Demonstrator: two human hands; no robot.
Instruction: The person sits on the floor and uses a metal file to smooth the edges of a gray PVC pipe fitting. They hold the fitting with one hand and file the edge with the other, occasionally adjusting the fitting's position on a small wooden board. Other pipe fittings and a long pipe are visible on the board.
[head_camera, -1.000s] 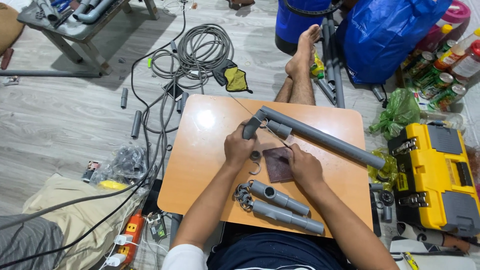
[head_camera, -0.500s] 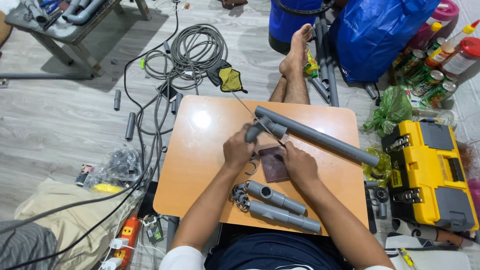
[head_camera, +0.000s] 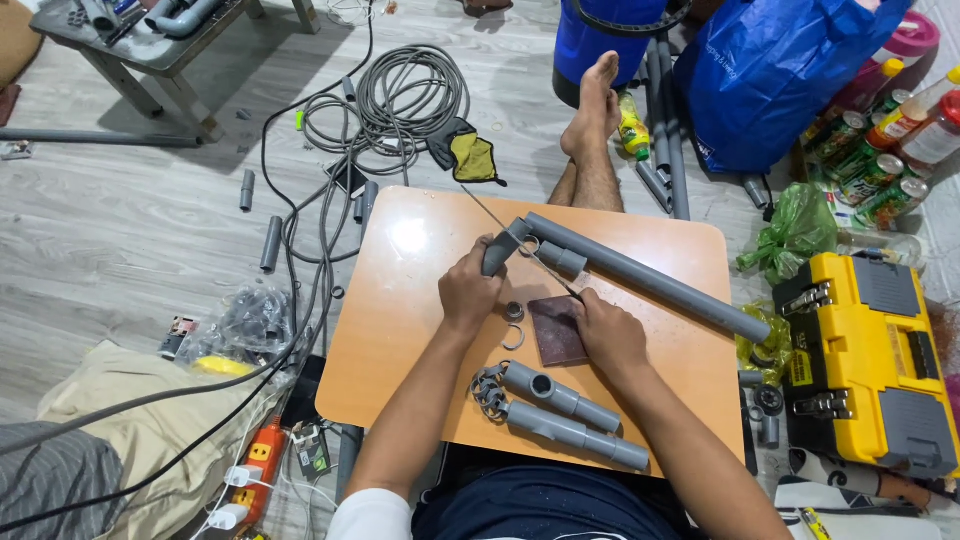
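Observation:
My left hand (head_camera: 470, 292) grips the grey elbow fitting (head_camera: 498, 250) at the left end of a long grey pipe (head_camera: 650, 280), which lies slanted across the small wooden table (head_camera: 400, 330). My right hand (head_camera: 605, 332) pinches the near end of a thin metal blade (head_camera: 520, 245) that runs diagonally across the pipe beside the elbow. Between my hands lie a dark brown abrasive sheet (head_camera: 555, 335) and two small rings (head_camera: 513, 312). Two shorter grey pipe assemblies (head_camera: 560, 395) rest near the table's front edge.
A yellow toolbox (head_camera: 870, 360) stands on the floor at the right. Coiled grey cable (head_camera: 405, 95), loose pipe pieces (head_camera: 271, 243) and a power strip (head_camera: 262, 465) lie to the left. My bare foot (head_camera: 595, 110), a blue bag (head_camera: 775, 70) and bottles (head_camera: 880, 120) are beyond the table.
Both hands stay where they were on the elbow and the blade. Only the camera view has shifted slightly.

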